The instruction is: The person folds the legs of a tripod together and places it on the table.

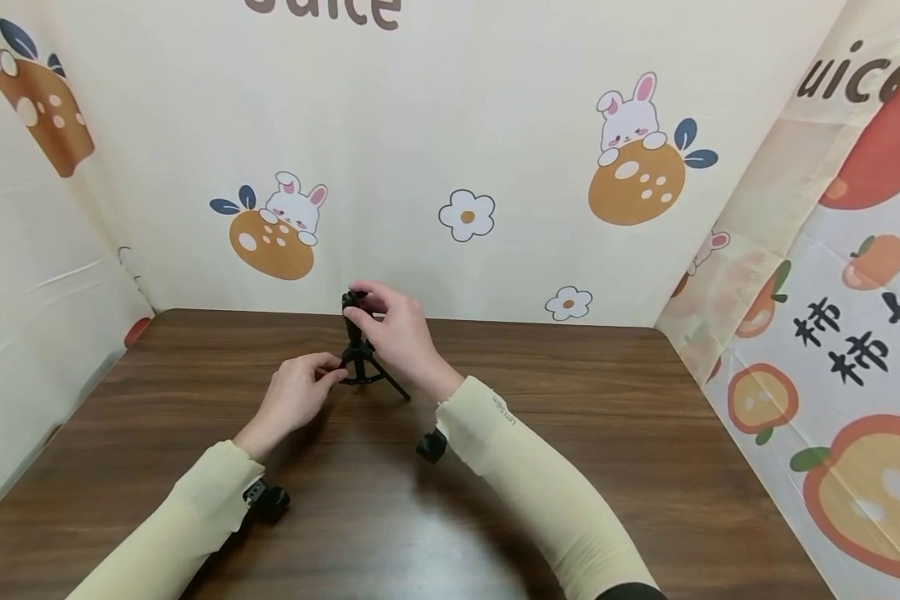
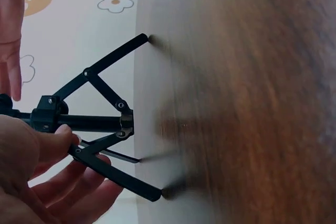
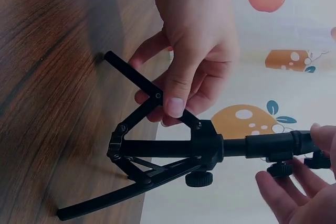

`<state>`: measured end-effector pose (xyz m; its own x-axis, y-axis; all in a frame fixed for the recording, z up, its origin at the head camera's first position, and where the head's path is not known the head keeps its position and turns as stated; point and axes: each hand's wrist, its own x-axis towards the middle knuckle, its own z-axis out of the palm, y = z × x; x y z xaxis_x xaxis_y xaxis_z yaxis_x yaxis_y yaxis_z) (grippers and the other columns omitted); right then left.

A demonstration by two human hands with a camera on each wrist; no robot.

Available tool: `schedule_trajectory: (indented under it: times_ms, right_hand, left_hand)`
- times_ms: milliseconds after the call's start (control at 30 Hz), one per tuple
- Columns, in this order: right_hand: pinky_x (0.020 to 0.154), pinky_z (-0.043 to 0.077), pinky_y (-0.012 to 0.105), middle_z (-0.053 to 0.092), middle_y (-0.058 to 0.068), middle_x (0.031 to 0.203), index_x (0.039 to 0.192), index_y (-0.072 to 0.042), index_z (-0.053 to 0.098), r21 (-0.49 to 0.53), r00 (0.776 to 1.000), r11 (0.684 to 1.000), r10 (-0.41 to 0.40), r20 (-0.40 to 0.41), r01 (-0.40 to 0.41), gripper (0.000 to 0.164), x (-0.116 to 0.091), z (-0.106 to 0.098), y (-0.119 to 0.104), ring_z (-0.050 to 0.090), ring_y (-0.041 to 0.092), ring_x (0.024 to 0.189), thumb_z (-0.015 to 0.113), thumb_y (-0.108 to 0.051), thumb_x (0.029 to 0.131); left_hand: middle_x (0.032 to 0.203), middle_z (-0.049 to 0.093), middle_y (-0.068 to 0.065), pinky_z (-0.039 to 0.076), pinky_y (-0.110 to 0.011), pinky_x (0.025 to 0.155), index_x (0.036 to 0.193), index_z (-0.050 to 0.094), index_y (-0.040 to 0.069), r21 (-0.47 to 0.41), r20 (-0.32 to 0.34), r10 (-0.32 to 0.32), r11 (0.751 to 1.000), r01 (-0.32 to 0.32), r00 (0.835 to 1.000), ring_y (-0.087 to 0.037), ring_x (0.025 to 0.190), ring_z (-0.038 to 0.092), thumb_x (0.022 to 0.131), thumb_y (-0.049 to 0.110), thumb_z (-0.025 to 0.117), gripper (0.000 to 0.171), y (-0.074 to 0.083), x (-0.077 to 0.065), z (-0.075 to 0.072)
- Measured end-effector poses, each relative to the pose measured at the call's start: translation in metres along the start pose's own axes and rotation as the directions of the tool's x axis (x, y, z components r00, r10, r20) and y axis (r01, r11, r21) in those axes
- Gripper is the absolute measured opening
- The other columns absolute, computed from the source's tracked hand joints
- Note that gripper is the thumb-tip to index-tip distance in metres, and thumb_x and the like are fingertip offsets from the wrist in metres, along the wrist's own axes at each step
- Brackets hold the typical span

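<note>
A small black tripod (image 1: 359, 357) stands upright near the table's back edge, its legs spread. My left hand (image 1: 294, 393) pinches one leg between thumb and fingers; the left wrist view shows this hand (image 2: 21, 153) close beside the centre column. Higher up, my right hand (image 1: 407, 335) holds the tripod's top section. In the right wrist view, that hand's (image 3: 315, 198) thumb and fingers are around the upper end, near a small knob (image 3: 280, 170). Another knob (image 3: 199, 179) sits on the collar. The leg tips are at the tabletop; whether every one touches, I cannot tell.
The brown wood-grain table (image 1: 645, 467) runs back to a pale printed curtain (image 1: 390, 167), close behind the tripod. More printed cloth (image 1: 832, 333) hangs along the right side and the left side. A small black camera is strapped at each wrist.
</note>
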<state>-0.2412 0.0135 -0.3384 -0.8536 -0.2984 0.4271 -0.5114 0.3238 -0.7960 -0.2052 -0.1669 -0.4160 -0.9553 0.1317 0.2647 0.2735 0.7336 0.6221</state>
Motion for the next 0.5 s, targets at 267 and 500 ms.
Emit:
schedule_trajectory:
  times_ms: [267,500]
  right_hand:
    - [0.074,0.054,0.02,0.074,0.001,0.099,0.113,-0.013,0.067,0.007,0.999,0.999,-0.044,-0.031,0.044,0.025,0.0015,0.0039,0.0007,0.068,0.004,0.091,0.076,-0.02,0.091]
    - [0.07,0.054,0.02,0.074,0.002,0.094,0.109,-0.012,0.066,-0.006,0.998,0.999,-0.049,-0.042,0.049,0.023,0.0013,0.0031,0.0003,0.069,0.006,0.087,0.077,-0.017,0.09]
  left_hand:
    - [0.094,0.066,-0.011,0.048,-0.044,0.071,0.098,0.069,0.0,0.0,-0.046,0.056,0.998,-0.056,0.997,-0.026,0.079,0.06,0.096,0.009,0.067,0.01,0.0,-0.0022,0.0035]
    - [0.096,0.064,-0.012,0.048,-0.044,0.074,0.099,0.067,-0.001,-0.046,-0.035,0.05,0.998,-0.051,0.998,-0.027,0.083,0.059,0.097,0.008,0.064,0.01,0.0025,-0.0031,0.005]
